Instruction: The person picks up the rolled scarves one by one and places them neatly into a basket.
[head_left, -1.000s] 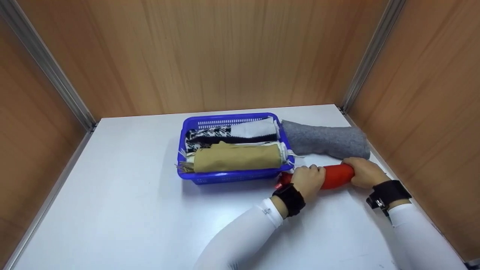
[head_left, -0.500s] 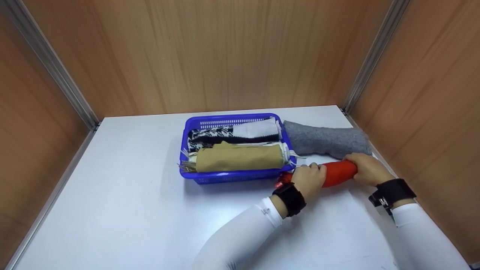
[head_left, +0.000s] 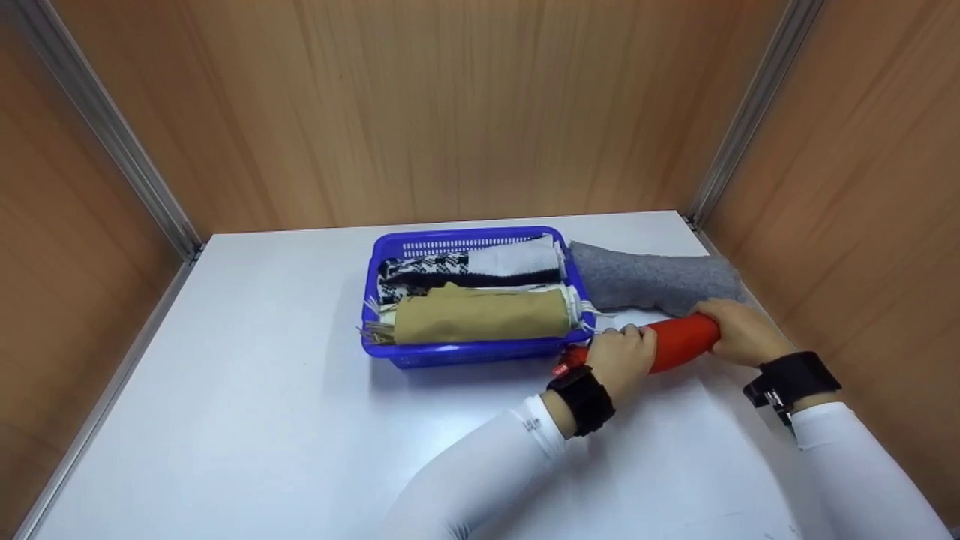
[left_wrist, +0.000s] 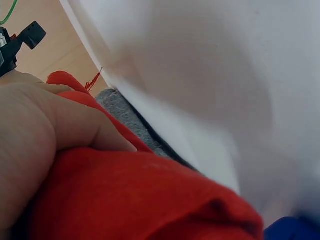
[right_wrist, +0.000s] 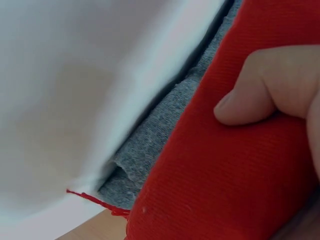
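A rolled red scarf (head_left: 681, 345) slants up to the right beside the basket's front right corner. Around its left part my left hand (head_left: 621, 361) is curled, hiding some of the roll. The right hand (head_left: 744, 331) grips the other end, close in front of a rolled grey cloth (head_left: 652, 279). In the left wrist view, the left thumb presses into the red fabric (left_wrist: 145, 195). The right wrist view has my right thumb (right_wrist: 250, 92) lying across the roll, and a thin red tassel (right_wrist: 95, 200) sticks out at its far end.
A blue plastic basket (head_left: 465, 351) holds a rolled mustard cloth (head_left: 480, 316) with fringe and a black-and-white patterned roll (head_left: 450, 266). Wooden panels (head_left: 450, 112) stand at the back and both sides of the white table (head_left: 262, 390). The right panel is near the right hand.
My right hand has moved slightly up and to the right, raising that end of the red scarf so it slants more. The left hand keeps its grip. The view has shifted a little.
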